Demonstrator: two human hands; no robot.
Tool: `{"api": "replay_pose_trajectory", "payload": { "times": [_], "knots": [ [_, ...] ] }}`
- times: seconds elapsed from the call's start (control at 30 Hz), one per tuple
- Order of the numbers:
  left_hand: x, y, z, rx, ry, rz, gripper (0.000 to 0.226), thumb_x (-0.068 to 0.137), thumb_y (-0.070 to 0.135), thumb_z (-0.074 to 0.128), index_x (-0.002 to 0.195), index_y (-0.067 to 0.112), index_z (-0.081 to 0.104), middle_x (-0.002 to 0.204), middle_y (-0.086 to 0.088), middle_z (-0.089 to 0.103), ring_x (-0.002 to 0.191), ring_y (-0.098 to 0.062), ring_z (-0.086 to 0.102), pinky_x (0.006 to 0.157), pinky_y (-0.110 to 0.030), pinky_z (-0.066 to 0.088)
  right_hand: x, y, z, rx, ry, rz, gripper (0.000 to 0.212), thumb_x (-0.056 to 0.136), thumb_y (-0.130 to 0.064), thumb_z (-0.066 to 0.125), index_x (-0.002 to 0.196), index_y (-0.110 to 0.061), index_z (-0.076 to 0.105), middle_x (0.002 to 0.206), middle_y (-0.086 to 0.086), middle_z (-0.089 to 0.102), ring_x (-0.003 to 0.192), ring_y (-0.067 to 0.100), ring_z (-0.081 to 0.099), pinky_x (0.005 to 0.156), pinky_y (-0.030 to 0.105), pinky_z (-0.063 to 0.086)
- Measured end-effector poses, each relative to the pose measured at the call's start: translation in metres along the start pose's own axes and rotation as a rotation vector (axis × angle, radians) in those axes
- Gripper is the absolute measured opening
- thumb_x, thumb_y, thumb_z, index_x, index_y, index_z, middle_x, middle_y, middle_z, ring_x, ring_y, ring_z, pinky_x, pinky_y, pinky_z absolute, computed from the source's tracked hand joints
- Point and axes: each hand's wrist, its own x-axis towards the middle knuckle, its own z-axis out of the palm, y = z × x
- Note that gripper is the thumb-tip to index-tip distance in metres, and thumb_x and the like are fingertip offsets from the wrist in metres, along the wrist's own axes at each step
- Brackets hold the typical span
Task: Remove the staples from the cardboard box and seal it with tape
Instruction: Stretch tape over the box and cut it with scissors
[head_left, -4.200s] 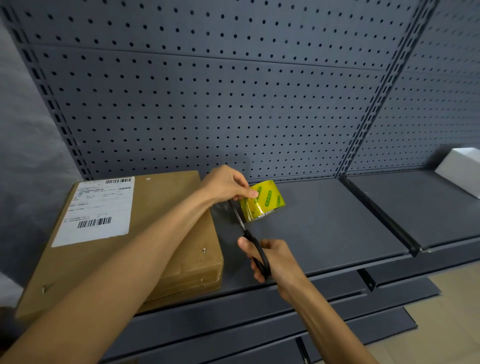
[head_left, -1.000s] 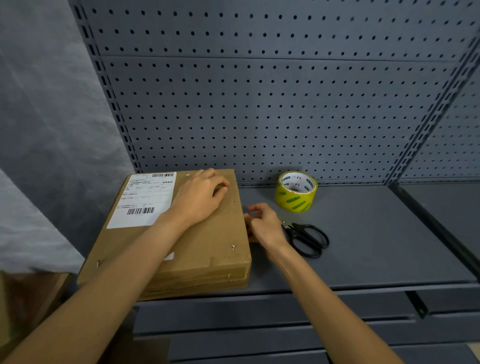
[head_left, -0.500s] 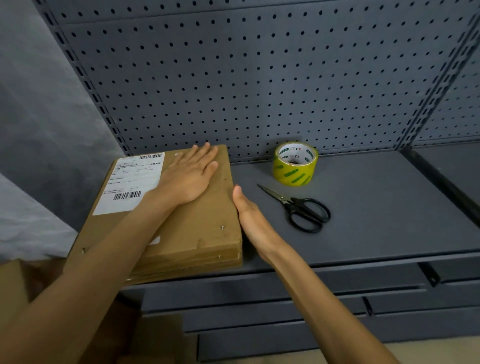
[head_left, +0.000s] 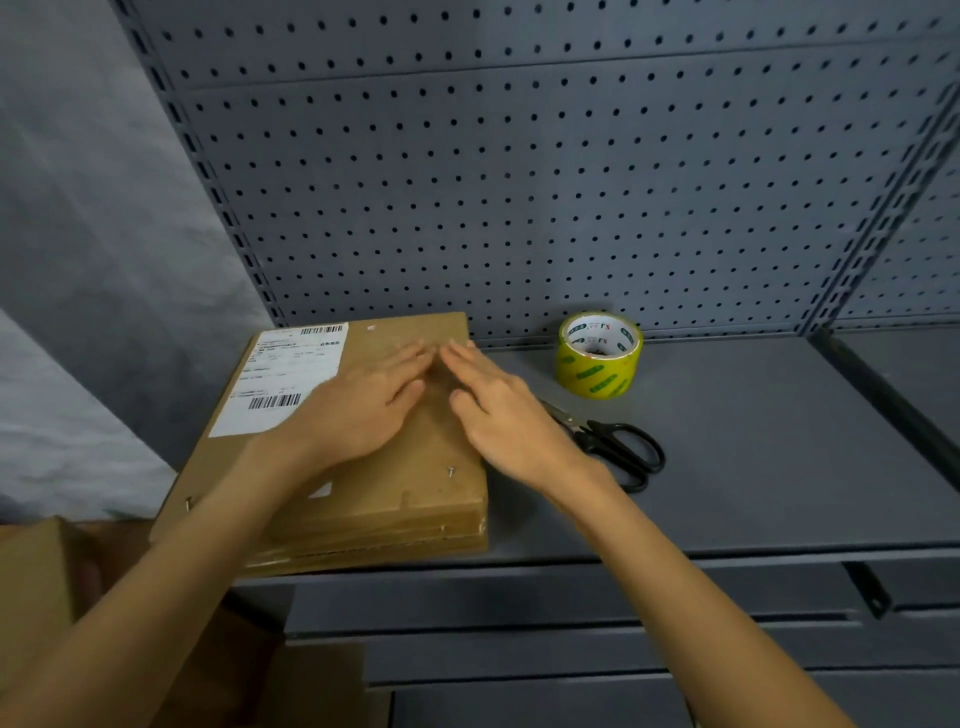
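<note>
A flat brown cardboard box (head_left: 415, 488) with a white shipping label (head_left: 283, 379) lies on the left end of the grey shelf (head_left: 753, 467). My left hand (head_left: 363, 405) and my right hand (head_left: 498, 410) both lie flat on its top, fingers straight and fingertips nearly meeting near the far edge. Two metal staples stick up from the box, one near the right front (head_left: 451, 471) and one at the left front corner (head_left: 188, 502). A yellow tape roll (head_left: 598, 356) stands to the right of the box. Black scissors (head_left: 618, 447) lie in front of the roll.
A grey pegboard wall (head_left: 519, 182) rises behind the shelf. More cardboard (head_left: 36, 587) sits low at the left, below the shelf edge. A second shelf section (head_left: 904, 374) starts at the far right.
My right hand has moved from the box's right side onto its top, beside my left hand. Earlier the tape roll and scissors were put down on the shelf.
</note>
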Motion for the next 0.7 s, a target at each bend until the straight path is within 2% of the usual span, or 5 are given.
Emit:
{"api": "replay_pose_trajectory", "payload": {
  "times": [0.17,0.33,0.47,0.53,0.7],
  "knots": [
    [-0.012,-0.009,0.014,0.088,-0.08,-0.026,0.052,0.101,0.041,0.009,0.15,0.03,-0.005,0.157,0.014,-0.01,0.144,-0.002,-0.011,0.113,-0.02,-0.009,0.001,-0.009,0.008,-0.298,-0.113,-0.025,0.056,0.101,-0.025,0.03,0.153,-0.006,0.017,0.161,0.007,0.012,0.148,0.013,0.004,0.117,0.023,0.001],
    [-0.011,-0.011,0.018,0.097,-0.074,-0.039,0.051,0.102,0.041,0.007,0.15,0.03,-0.005,0.157,0.015,-0.01,0.143,0.0,-0.012,0.118,-0.026,-0.006,-0.006,-0.02,0.004,-0.507,-0.015,-0.056,0.047,0.103,-0.031,0.033,0.141,-0.007,0.044,0.151,0.007,0.039,0.141,0.017,0.031,0.106,0.035,0.036],
    [-0.01,-0.01,0.018,0.094,-0.055,-0.041,0.051,0.102,0.04,0.007,0.151,0.029,-0.005,0.157,0.015,-0.01,0.143,-0.001,-0.011,0.119,-0.026,-0.005,-0.01,-0.02,0.007,-0.538,0.04,-0.09,0.045,0.103,-0.038,0.034,0.132,-0.011,0.055,0.144,0.005,0.049,0.135,0.017,0.042,0.098,0.037,0.043],
    [-0.011,-0.009,0.018,0.09,-0.045,-0.04,0.051,0.102,0.041,0.007,0.151,0.029,-0.004,0.157,0.014,-0.009,0.144,-0.001,-0.011,0.119,-0.026,-0.005,-0.008,-0.016,0.009,-0.462,0.057,-0.078,0.047,0.101,-0.042,0.037,0.136,-0.014,0.052,0.147,0.004,0.045,0.138,0.016,0.038,0.104,0.035,0.039],
    [-0.014,-0.007,0.017,0.065,-0.015,-0.036,0.051,0.102,0.041,0.008,0.151,0.031,-0.003,0.157,0.016,-0.009,0.143,0.0,-0.01,0.119,-0.026,-0.005,-0.003,-0.009,0.012,-0.199,-0.055,0.053,0.06,0.102,-0.043,0.035,0.153,-0.016,0.021,0.161,-0.005,0.01,0.147,0.005,-0.001,0.116,0.023,0.007]
  ]
}}
